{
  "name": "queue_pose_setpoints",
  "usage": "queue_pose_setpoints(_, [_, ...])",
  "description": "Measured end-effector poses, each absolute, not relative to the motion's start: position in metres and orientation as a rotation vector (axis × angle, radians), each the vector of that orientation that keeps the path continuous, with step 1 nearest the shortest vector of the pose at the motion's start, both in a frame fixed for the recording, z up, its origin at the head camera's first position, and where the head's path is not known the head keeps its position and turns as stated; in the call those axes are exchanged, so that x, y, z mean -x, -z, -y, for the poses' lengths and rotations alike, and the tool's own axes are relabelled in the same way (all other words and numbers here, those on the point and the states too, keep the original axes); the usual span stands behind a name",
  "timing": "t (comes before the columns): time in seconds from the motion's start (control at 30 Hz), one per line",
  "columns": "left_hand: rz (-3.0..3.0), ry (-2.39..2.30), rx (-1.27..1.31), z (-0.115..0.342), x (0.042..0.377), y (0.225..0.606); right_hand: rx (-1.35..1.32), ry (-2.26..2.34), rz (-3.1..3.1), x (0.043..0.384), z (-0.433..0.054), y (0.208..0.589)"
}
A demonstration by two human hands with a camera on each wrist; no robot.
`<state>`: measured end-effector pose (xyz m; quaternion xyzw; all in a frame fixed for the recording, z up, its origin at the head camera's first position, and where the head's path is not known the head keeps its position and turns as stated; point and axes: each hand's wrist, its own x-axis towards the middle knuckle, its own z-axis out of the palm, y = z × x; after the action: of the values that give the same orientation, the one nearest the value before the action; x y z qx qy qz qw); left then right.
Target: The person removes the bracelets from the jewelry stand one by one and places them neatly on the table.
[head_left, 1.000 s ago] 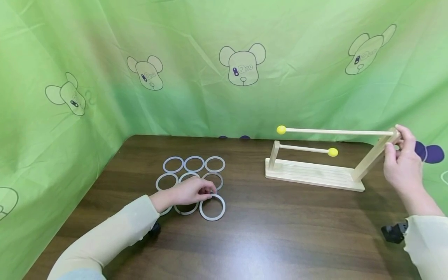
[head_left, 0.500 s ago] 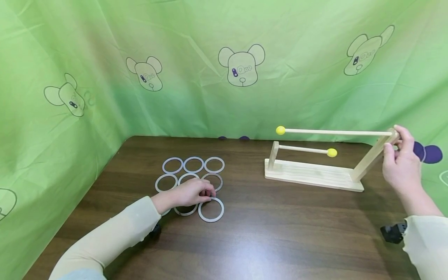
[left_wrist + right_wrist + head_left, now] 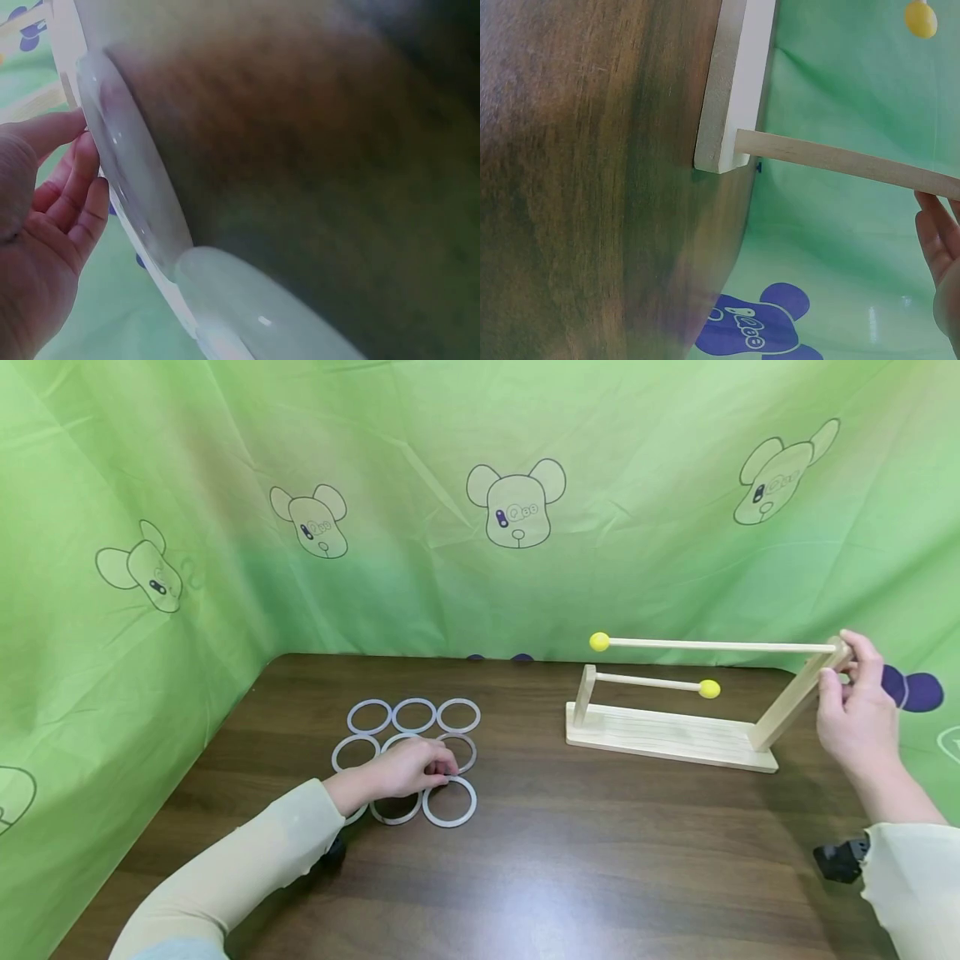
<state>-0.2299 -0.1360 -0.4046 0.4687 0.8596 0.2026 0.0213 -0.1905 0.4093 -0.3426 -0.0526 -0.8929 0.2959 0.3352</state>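
Note:
My left hand (image 3: pixel 408 768) reaches over a grid of flat whitish rings on the brown table. Its thumb and fingertips pinch the far edge of the front right ring (image 3: pixel 449 824). In the left wrist view that ring (image 3: pixel 142 172) meets the fingertips, and another ring (image 3: pixel 262 307) lies beside it. Part of the grid is hidden under the hand. At the right, a pale wooden stand (image 3: pixel 667 735) has two rods tipped with yellow balls. My right hand (image 3: pixel 858 718) grips the top of its tall slanted post (image 3: pixel 847 161).
The stand's long upper rod (image 3: pixel 720 646) points left, ending in a yellow ball (image 3: pixel 599 642). A shorter rod (image 3: pixel 648 681) runs below it from the low post. Green cloth (image 3: pixel 420 568) with bear-head prints hangs behind and left of the table (image 3: pixel 570 860).
The front right ring slid slightly towards me, then back away, with my left fingers at its edge. My right hand and the stand stay in place; the head view shifts slightly.

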Motion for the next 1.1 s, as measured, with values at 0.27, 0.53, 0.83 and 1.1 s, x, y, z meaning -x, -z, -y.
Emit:
queue_pose_setpoints(0.27, [-2.671,-0.653,-1.398,0.136,0.231,0.405,0.139,-0.765,2.323,0.191,-0.409,0.343])
queue_pose_setpoints(0.53, [-2.659,-0.712,-1.368,0.137,0.234,0.406,0.005,-0.763,2.331,0.192,-0.415,0.342])
queue_pose_setpoints(0.83, [-2.649,-0.777,-1.385,0.143,0.233,0.397,-0.087,-0.746,2.338,0.195,-0.417,0.340])
queue_pose_setpoints(1.1, [-2.681,-0.888,-1.324,0.157,0.231,0.389,-0.103,-0.776,2.422,0.190,-0.423,0.329])
